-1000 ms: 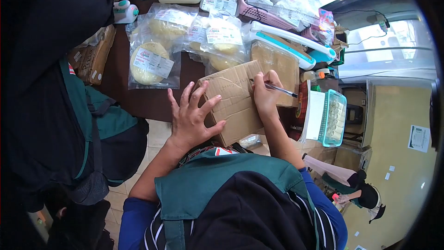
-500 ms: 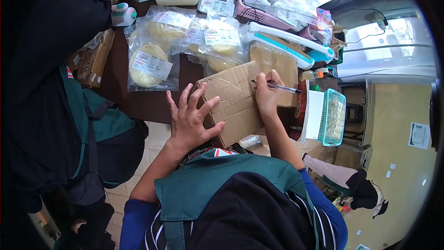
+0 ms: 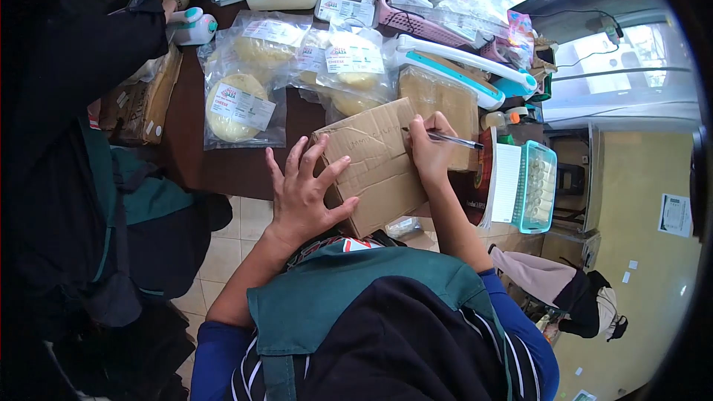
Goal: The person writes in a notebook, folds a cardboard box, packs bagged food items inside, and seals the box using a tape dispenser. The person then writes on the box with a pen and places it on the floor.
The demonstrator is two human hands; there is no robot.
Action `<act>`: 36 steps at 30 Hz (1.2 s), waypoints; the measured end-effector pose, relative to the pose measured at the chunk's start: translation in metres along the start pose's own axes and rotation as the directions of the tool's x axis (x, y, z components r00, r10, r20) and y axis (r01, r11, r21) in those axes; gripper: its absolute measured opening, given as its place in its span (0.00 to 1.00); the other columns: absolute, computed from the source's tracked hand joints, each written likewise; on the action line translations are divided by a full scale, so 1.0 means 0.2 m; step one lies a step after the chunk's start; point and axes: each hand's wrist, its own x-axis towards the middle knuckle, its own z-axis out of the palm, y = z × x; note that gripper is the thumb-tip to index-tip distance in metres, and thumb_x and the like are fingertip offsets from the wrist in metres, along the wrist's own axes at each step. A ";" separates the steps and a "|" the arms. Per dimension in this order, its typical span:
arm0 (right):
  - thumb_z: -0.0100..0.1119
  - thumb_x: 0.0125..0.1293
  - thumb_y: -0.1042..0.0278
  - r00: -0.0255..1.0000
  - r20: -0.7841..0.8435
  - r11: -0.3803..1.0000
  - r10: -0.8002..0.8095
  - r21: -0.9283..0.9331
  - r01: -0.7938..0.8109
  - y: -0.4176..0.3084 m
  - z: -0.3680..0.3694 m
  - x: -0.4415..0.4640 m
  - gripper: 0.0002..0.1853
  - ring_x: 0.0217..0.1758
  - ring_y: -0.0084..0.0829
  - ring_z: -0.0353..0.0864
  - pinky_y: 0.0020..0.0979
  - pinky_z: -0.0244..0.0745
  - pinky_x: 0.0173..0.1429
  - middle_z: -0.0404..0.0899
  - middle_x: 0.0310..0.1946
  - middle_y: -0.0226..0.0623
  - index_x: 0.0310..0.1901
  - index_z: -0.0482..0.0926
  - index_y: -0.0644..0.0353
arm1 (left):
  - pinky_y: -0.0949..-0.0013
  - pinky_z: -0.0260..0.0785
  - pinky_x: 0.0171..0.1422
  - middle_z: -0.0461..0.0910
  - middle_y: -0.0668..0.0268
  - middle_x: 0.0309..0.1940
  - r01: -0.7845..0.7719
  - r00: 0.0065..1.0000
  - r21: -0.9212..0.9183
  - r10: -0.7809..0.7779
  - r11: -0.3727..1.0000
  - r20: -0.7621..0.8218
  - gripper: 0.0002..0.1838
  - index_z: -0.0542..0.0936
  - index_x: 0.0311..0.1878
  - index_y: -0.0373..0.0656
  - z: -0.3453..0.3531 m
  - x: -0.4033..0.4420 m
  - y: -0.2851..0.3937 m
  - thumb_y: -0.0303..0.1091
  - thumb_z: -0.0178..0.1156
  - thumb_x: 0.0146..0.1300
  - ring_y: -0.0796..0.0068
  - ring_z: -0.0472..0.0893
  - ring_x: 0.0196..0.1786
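A tilted cardboard box (image 3: 379, 167) rests against the front edge of the dark table, with handwritten letters near its top edge. My left hand (image 3: 303, 193) lies on the box's left side with its fingers spread. In my right hand (image 3: 431, 150) a dark pen (image 3: 457, 139) is pinched, its tip on the box near the end of the writing. Beyond the box lie sealed bags of round cheese with labels, one bag (image 3: 239, 109) to the left and another (image 3: 355, 59) farther back.
A second brown box (image 3: 440, 100), a white and teal sealer (image 3: 464, 68), a pink basket (image 3: 420, 24) and a teal basket (image 3: 536, 187) stand around. A co-worker at the left reaches toward a white and teal device (image 3: 194, 28). Another person (image 3: 568, 289) is at the lower right.
The writing on the box has grown longer, and my right hand has stayed near the same spot. The co-worker's hand now shows at the white and teal device. The far person has shifted.
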 end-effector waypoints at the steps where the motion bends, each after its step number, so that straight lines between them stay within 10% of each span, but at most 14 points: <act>1: 0.56 0.58 0.79 1.000 -0.001 1.000 0.002 0.000 -0.002 0.04 -0.01 0.01 0.18 0.17 0.15 0.62 0.22 0.57 0.20 0.60 0.17 0.28 0.17 0.58 0.61 | 0.30 0.33 0.66 0.61 0.63 0.64 -0.001 1.000 0.008 0.001 1.000 -0.005 0.33 0.74 0.54 0.62 0.00 0.00 0.00 0.57 0.66 0.41 0.57 0.58 0.68; 18: 0.55 0.61 0.77 0.964 -0.012 0.943 -0.266 -0.211 0.257 0.08 -0.04 0.02 0.17 0.16 0.16 0.69 0.20 0.64 0.21 0.65 0.13 0.27 0.19 0.60 0.58 | 0.30 0.33 0.67 0.61 0.63 0.64 -0.006 1.000 0.016 0.006 1.000 -0.004 0.32 0.74 0.54 0.62 0.00 0.00 0.01 0.57 0.66 0.42 0.56 0.57 0.68; 28: 0.55 0.61 0.77 0.993 -0.078 0.996 -0.089 -0.029 0.087 0.00 0.00 0.01 0.17 0.15 0.15 0.66 0.20 0.64 0.20 0.65 0.13 0.26 0.18 0.60 0.59 | 0.30 0.33 0.67 0.60 0.63 0.65 -0.002 1.000 0.018 0.002 1.000 -0.001 0.32 0.74 0.55 0.63 0.00 0.00 0.00 0.58 0.65 0.42 0.56 0.57 0.68; 31: 0.55 0.61 0.77 0.960 -0.040 0.945 -0.279 -0.191 0.266 0.11 -0.04 0.04 0.17 0.15 0.15 0.66 0.20 0.64 0.20 0.64 0.13 0.26 0.18 0.60 0.58 | 0.30 0.33 0.67 0.60 0.64 0.65 -0.001 1.000 0.020 0.001 1.000 0.002 0.32 0.74 0.55 0.63 0.00 0.00 0.00 0.58 0.65 0.42 0.57 0.57 0.68; 36: 0.54 0.61 0.77 0.992 -0.118 0.994 -0.051 0.085 0.061 -0.04 -0.02 0.00 0.17 0.16 0.17 0.67 0.21 0.64 0.21 0.64 0.13 0.27 0.18 0.60 0.57 | 0.29 0.32 0.66 0.61 0.64 0.64 -0.004 1.000 0.006 0.004 1.000 -0.007 0.32 0.74 0.54 0.63 0.01 0.00 0.00 0.58 0.64 0.43 0.57 0.57 0.68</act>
